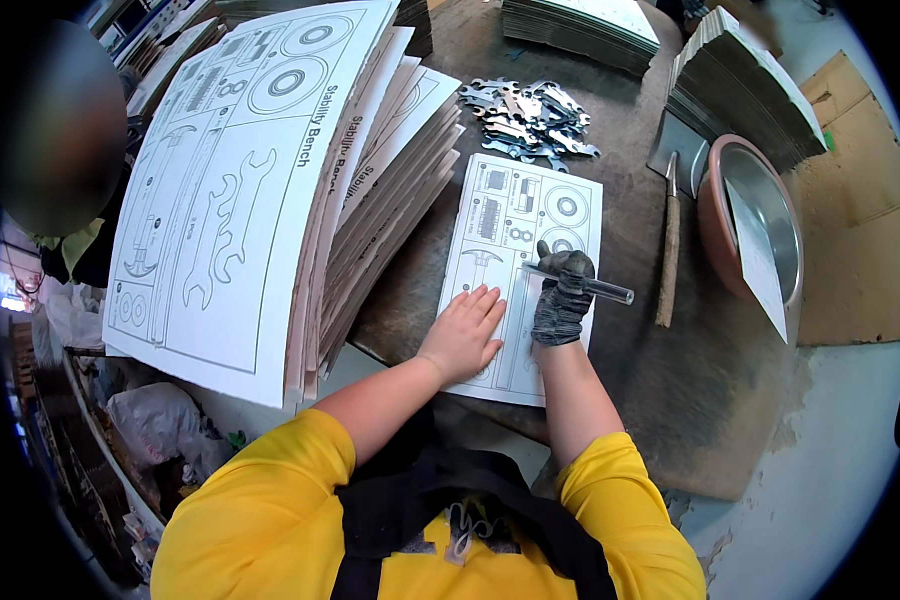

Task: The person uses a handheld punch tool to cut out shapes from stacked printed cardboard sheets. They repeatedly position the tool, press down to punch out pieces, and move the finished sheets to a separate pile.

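Observation:
A white printed cardboard sheet (482,262) with line drawings of a hammer, rings and other hardware lies on the table before me. My bare left hand (466,334) rests flat on its left part, fingers spread. In a dark grey glove, my right hand (564,298) is closed around a slim tool with a shiny grey cylindrical handle (610,291). The handle sticks out to the right, and a thin shaft points left over the sheet. Whether its tip touches the sheet I cannot tell. Beyond the sheet's far edge sits a pile of small metal wrenches (530,115).
At left rises a tall leaning stack of printed cardboard sheets (225,215). More stacks (582,35) (740,85) stand at the far side. A wooden-handled tool with a flat blade (669,250) lies right, beside a pinkish-brown bowl (714,225) holding a white sheet (755,255).

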The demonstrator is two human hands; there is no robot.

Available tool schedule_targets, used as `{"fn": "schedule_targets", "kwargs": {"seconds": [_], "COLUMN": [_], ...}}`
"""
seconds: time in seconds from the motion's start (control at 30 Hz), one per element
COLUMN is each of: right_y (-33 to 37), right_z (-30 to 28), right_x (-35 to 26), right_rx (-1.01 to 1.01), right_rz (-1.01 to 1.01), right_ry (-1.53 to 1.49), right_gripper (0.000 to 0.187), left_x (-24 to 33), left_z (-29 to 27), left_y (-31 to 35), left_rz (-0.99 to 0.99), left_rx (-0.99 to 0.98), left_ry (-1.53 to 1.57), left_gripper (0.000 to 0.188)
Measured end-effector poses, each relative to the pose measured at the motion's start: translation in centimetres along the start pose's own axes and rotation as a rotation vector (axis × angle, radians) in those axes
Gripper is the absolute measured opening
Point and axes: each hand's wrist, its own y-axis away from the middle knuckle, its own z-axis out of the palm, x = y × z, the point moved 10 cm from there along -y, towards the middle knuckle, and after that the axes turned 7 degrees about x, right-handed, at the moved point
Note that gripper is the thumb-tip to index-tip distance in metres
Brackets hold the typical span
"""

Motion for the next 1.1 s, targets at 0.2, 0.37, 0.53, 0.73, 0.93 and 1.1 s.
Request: {"fn": "schedule_targets", "kwargs": {"seconds": [0.2, 0.37, 0.53, 0.73, 0.93, 1.1], "right_y": [1.1, 6.0, 18.9, 21.4, 20.3, 17.5], "right_z": [0.5, 0.2, -2.8, -2.2, -3.9, -7.0], "right_x": [1.6, 1.3, 4.1, -0.8, -0.5, -11.1], "right_rx": [-0.217, -0.248, -0.128, -0.377, 0.085, -0.002], "right_rz": [-0.118, -0.064, 0.806, 0.187, 0.682, -0.071], "right_ry": [0.166, 0.564, -0.205, 0.677, -0.130, 0.336], "right_gripper": [0.029, 0.028, 0.035, 0.022, 0.013, 0.028], "left_x": [0.0, 0.3, -0.1, 0.4, 0.9, 7.7], "left_z": [-0.2, -0.1, 0.6, 0.7, -0.2, -0.5], "left_y": [0.0, -0.1, -0.1, 0.3, 0.8, 5.0], "left_rz": [0.003, 0.006, -0.001, 0.007, 0.056, 0.442], "left_rx": [0.045, 0.050, 0.030, 0.039, 0.087, -0.092], "left_ry": [0.008, -0.047, -0.085, -0.116, -0.033, 0.092], "left_gripper": [0.049, 0.049, 0.048, 0.048, 0.050, 0.061]}}
